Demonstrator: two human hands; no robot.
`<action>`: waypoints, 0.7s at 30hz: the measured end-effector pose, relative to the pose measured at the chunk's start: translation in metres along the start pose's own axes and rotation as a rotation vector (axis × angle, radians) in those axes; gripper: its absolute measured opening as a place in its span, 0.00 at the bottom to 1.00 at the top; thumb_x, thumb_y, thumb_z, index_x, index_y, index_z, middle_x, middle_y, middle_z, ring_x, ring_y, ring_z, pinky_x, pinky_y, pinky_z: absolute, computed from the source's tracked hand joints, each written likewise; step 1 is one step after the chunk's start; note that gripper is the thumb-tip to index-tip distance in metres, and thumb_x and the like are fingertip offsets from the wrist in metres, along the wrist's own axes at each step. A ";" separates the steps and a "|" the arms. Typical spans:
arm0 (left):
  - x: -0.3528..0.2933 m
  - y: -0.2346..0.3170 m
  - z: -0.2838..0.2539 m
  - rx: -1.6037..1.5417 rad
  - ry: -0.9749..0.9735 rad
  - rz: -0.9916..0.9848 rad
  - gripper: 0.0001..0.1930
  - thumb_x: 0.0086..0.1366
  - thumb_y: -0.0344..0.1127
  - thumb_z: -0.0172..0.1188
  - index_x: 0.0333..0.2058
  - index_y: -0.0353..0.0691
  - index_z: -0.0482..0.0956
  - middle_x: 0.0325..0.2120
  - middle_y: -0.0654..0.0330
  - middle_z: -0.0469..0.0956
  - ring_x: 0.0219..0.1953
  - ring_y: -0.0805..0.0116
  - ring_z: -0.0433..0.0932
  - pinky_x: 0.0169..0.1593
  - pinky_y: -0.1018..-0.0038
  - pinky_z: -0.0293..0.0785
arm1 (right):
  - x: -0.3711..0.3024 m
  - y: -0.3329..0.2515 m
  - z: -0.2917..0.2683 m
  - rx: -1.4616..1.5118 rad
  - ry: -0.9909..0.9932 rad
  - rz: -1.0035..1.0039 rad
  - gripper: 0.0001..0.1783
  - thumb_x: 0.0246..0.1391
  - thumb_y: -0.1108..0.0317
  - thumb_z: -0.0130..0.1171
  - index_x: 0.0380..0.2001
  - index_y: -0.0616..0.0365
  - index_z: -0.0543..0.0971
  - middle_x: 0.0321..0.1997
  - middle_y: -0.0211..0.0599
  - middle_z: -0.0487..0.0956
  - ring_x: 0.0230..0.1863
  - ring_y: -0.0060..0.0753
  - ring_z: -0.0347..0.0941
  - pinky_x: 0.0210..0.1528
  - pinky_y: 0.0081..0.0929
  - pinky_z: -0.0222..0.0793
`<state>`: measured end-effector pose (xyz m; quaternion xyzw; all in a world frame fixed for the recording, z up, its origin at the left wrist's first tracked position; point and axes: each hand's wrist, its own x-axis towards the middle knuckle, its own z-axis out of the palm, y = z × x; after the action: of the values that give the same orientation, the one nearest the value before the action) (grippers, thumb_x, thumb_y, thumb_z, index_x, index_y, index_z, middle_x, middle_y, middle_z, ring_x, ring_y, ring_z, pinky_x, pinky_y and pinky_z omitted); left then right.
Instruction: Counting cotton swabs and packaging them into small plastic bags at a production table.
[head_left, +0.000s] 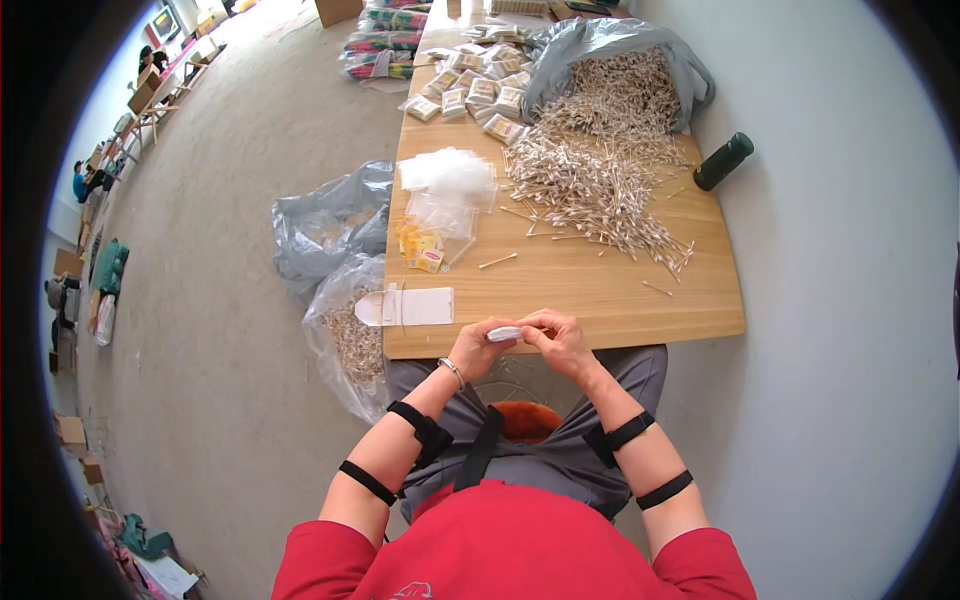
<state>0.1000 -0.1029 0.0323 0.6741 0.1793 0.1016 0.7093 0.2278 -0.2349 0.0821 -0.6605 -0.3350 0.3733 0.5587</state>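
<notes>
Just over the near edge of the wooden table (600,310), my left hand (472,350) is closed around a small white bundle (504,334) that looks like cotton swabs seen end-on. My right hand (562,344) pinches the bundle's right side, its fingertips close to those of the left. Part of the bundle is hidden by my fingers. Left of my hands lies a white card holder (428,306) with a thin band across it. A large heap of loose cotton swabs (590,190) spreads beyond my hands, and a single swab (498,261) lies apart from it.
Clear plastic sleeves (450,175) and yellow labels (428,260) lie along the table's left side. Farther back are filled packets (480,90) and a grey bag (553,62) spilling swabs. A dark bottle (724,162) stands by the wall. Bags (335,220) rest on the floor at left.
</notes>
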 end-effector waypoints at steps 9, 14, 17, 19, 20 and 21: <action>0.003 -0.009 -0.004 -0.018 0.006 0.055 0.12 0.58 0.24 0.59 0.41 0.39 0.79 0.33 0.64 0.79 0.35 0.79 0.74 0.42 0.80 0.72 | -0.009 -0.026 0.001 -0.625 0.110 -0.518 0.12 0.43 0.77 0.63 0.35 0.54 0.79 0.38 0.34 0.74 0.37 0.33 0.73 0.38 0.26 0.71; 0.004 0.001 -0.002 0.005 -0.011 0.051 0.10 0.58 0.25 0.60 0.40 0.39 0.79 0.30 0.66 0.79 0.33 0.81 0.73 0.40 0.80 0.72 | -0.007 -0.028 0.006 -0.771 0.174 -0.548 0.11 0.40 0.74 0.63 0.31 0.55 0.77 0.35 0.35 0.72 0.36 0.38 0.70 0.37 0.31 0.70; 0.002 0.006 -0.001 0.031 -0.011 0.016 0.10 0.58 0.27 0.61 0.40 0.39 0.79 0.30 0.66 0.79 0.32 0.81 0.74 0.39 0.80 0.72 | -0.005 -0.034 0.007 -0.815 0.139 -0.551 0.08 0.41 0.72 0.63 0.28 0.55 0.76 0.34 0.34 0.72 0.38 0.38 0.70 0.39 0.31 0.70; 0.001 0.007 -0.002 0.045 -0.015 0.009 0.09 0.59 0.27 0.61 0.40 0.39 0.78 0.30 0.69 0.78 0.33 0.82 0.72 0.39 0.81 0.71 | -0.004 -0.036 0.007 -0.839 0.121 -0.561 0.07 0.41 0.71 0.63 0.27 0.55 0.76 0.34 0.34 0.71 0.38 0.38 0.70 0.40 0.31 0.70; 0.000 0.008 -0.003 0.058 -0.022 0.002 0.09 0.59 0.27 0.60 0.39 0.39 0.78 0.30 0.71 0.77 0.33 0.84 0.71 0.39 0.83 0.70 | -0.005 -0.036 0.007 -0.896 0.125 -0.569 0.07 0.42 0.70 0.62 0.27 0.55 0.76 0.34 0.34 0.72 0.39 0.38 0.70 0.40 0.31 0.69; 0.000 0.008 -0.002 0.058 -0.020 0.004 0.09 0.59 0.27 0.60 0.39 0.39 0.78 0.30 0.71 0.77 0.33 0.84 0.71 0.39 0.83 0.70 | -0.005 -0.034 0.007 -0.954 0.129 -0.578 0.06 0.43 0.69 0.62 0.27 0.55 0.75 0.34 0.34 0.72 0.39 0.38 0.70 0.40 0.30 0.69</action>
<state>0.0999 -0.1002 0.0405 0.6958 0.1738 0.0908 0.6909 0.2180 -0.2308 0.1161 -0.7430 -0.5991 -0.0290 0.2969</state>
